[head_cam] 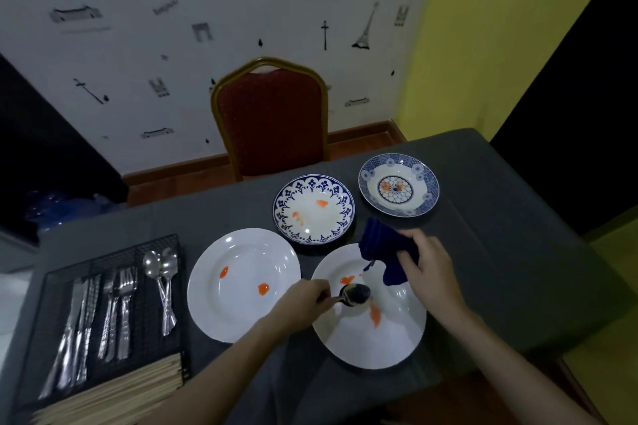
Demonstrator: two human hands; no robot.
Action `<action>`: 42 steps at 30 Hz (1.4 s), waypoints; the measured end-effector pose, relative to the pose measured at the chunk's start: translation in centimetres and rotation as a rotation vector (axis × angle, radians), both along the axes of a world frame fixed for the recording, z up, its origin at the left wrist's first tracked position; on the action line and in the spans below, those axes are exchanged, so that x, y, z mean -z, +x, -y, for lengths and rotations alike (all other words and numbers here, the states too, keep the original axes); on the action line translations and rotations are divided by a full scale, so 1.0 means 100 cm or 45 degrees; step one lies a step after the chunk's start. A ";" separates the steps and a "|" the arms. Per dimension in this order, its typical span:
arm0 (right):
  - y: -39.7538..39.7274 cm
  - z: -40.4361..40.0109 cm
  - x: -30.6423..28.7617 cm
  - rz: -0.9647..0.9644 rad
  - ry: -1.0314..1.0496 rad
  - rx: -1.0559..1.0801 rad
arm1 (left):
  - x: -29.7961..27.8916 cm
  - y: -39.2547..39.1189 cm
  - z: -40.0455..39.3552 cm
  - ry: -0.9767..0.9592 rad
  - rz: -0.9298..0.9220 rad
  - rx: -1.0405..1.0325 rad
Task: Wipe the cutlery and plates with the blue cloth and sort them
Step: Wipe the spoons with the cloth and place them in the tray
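My left hand point(303, 300) grips the handle of a spoon point(355, 294), its bowl held over the near right white plate point(376, 345), which carries orange smears. My right hand point(428, 269) holds the bunched blue cloth point(383, 252) just above that plate's far edge, apart from the spoon. A second white plate point(241, 248) with two orange spots lies to the left. Behind are a blue-rimmed plate point(312, 231) with orange marks and a blue-patterned bowl plate point(398, 207).
A black wire tray point(103, 255) at the left holds knives, forks, spoons and pale chopsticks. A red chair point(272, 121) stands behind the grey-clothed table point(500, 252). The table's right edge drops to a yellow-green floor.
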State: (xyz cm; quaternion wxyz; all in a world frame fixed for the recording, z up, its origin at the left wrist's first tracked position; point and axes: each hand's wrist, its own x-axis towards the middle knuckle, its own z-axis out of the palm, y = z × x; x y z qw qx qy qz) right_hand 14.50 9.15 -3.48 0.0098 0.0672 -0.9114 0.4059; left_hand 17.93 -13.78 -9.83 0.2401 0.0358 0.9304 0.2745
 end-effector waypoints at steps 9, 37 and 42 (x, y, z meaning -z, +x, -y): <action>-0.001 0.011 0.000 -0.007 0.041 -0.109 | 0.011 0.025 0.002 -0.052 -0.098 -0.097; -0.032 0.093 -0.041 -0.530 0.270 -0.434 | -0.120 0.014 0.030 0.592 -0.385 -0.724; -0.017 0.123 -0.044 -0.455 0.139 -0.669 | -0.121 0.026 0.036 0.634 -0.340 -0.819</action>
